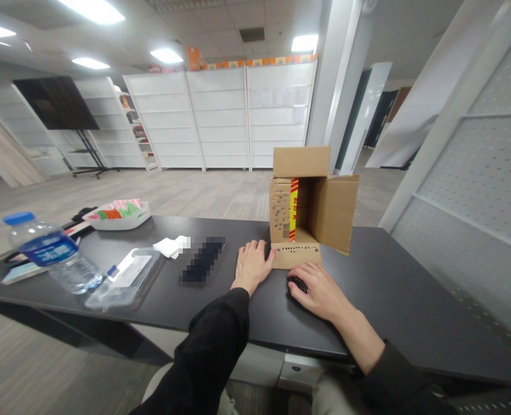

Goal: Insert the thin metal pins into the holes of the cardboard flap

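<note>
Dark-grey table (394,288), open brown cardboard box (339,213) on it, ahead of me. My L hand (252,265)'s loosely spread at its front flap (296,256), R hand (320,289) curled over small black ridged obj. (299,283) Prob. steadying box; next needs firm L hold.

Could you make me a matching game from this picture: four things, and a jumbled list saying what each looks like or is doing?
1. Bottle
2. Cardboard box
3. Right hand
4. Tray

A. Curled over a dark ridged object
B. White, with colourful contents
C. Capped in blue
D. Open, flaps spread

Pairs: 1-C, 2-D, 3-A, 4-B
</note>
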Tool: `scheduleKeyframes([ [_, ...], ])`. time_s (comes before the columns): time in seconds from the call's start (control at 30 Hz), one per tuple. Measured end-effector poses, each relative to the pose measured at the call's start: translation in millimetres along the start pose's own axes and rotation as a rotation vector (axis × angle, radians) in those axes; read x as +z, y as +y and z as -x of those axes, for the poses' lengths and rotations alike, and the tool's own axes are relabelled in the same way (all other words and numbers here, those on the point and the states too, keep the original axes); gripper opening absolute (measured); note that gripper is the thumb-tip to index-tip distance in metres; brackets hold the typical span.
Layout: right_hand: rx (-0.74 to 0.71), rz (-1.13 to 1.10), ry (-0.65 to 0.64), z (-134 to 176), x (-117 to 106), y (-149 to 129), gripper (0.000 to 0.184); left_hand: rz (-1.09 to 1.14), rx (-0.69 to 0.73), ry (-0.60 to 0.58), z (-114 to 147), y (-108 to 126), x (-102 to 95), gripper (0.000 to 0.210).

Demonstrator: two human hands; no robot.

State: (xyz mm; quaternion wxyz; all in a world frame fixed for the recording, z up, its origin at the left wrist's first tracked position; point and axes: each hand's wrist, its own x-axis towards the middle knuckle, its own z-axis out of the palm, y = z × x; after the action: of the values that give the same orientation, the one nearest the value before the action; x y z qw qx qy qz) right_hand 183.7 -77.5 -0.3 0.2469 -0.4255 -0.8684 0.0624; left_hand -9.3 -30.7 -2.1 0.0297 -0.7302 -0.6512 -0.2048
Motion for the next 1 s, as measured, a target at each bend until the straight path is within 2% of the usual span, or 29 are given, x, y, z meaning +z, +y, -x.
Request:
scheduleKeyframes([
  [0.37, -0.010, 0.011, 0.013, 0.0, 1.9, 2.2, 0.018, -0.004, 0.001, -0.005, -0.8, 0.2, 1.5, 0.041],
  [0.8, -0.036, 0.105, 0.040, -6.4, 6.3, 8.7, 0.029, -0.007, 0.015, 0.023, -0.8, -2.3, 4.4, 0.042],
  [1.0, -0.014, 0.094, 0.071, -12.9, 8.2, 12.4, 0.023, -0.012, 0.014, 0.015, -1.0, -1.5, 3.3, 0.041],
])
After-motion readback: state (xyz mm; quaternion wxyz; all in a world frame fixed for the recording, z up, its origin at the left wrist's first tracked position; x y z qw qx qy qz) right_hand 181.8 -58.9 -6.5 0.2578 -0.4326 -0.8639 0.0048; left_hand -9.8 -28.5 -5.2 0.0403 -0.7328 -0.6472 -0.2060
